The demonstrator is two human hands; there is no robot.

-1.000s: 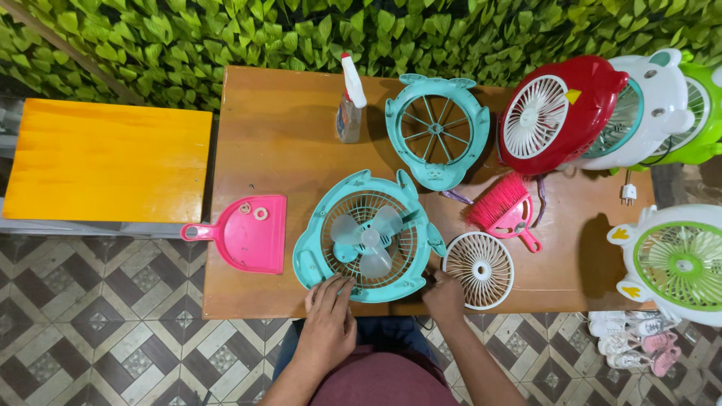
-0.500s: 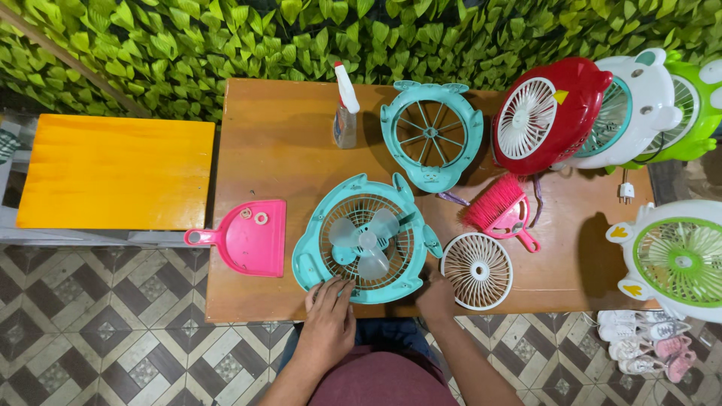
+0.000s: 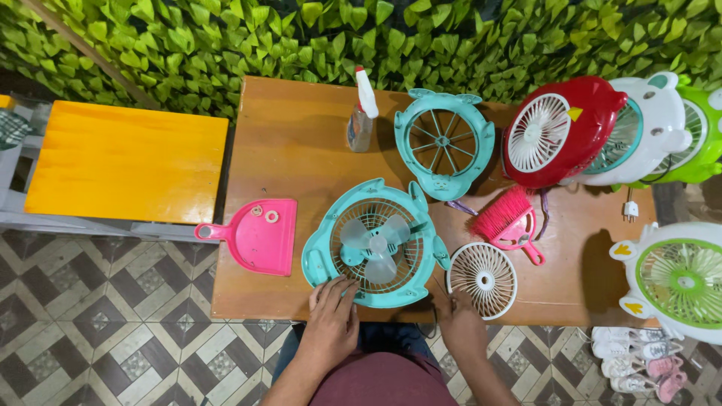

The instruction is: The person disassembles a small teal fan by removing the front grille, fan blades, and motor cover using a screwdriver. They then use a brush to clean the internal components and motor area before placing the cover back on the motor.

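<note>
1. Resting my left hand (image 3: 331, 319) on the lower rim of the teal fan body (image 3: 374, 244), at about 7 o'clock on its round frame; fingers spread loose and flat on the rim, clamping nothing.
2. My right hand (image 3: 460, 325) sits at the near table edge, at 7 o'clock of the white round grille (image 3: 482, 280); fingertips close to the grille's rim, contact unclear, so I cannot tell if it grips anything.
3. Teal fan body lies flat near the front middle of the wooden table (image 3: 301, 150), blades exposed, no front cover on it.
4. Teal front cover (image 3: 444, 143) lies at 1 o'clock of the fan body, apart from it, flat on the table.
5. Spray bottle (image 3: 362, 113) stands at 12 o'clock of the fan body, just beside the teal cover's left side.
6. Pink dustpan (image 3: 259, 234) at 9 o'clock of the fan body, handle pointing left off the table edge, two small rings (image 3: 265, 214) lying on it.
7. Pink brush (image 3: 510, 222) at 3 o'clock of the fan body, just above the white grille.
8. Red fan (image 3: 560, 131), white fan (image 3: 650, 128) and green fan (image 3: 703, 135) are lined up at 2 o'clock, overlapping.
9. White-and-green fan (image 3: 677, 278) at far right, 3 o'clock.
10. Yellow board (image 3: 124, 162) left of the table, 9 o'clock.
</note>
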